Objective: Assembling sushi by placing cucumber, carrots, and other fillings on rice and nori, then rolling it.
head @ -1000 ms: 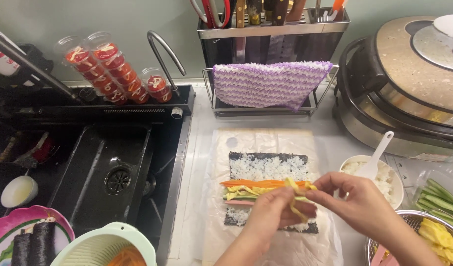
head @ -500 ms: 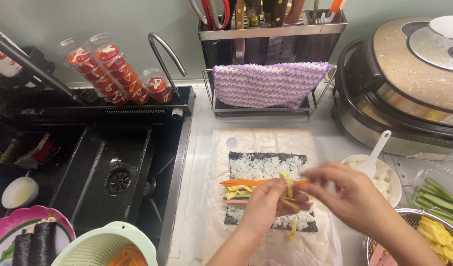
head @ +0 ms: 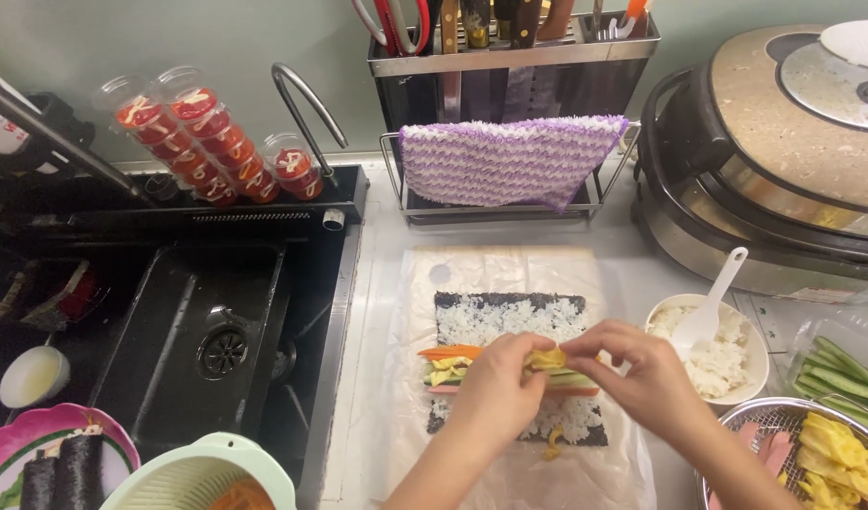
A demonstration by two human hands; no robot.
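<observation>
Both forearms come up from the bottom edge of the view and converge near the middle. The left hand (head: 498,389) is palm down, knuckles up, fingers curled under and pinched at the tips. The right hand (head: 641,378) angles in from the right, wrist bent, its fingertips (head: 577,348) pinched together and nearly meeting those of the left
</observation>
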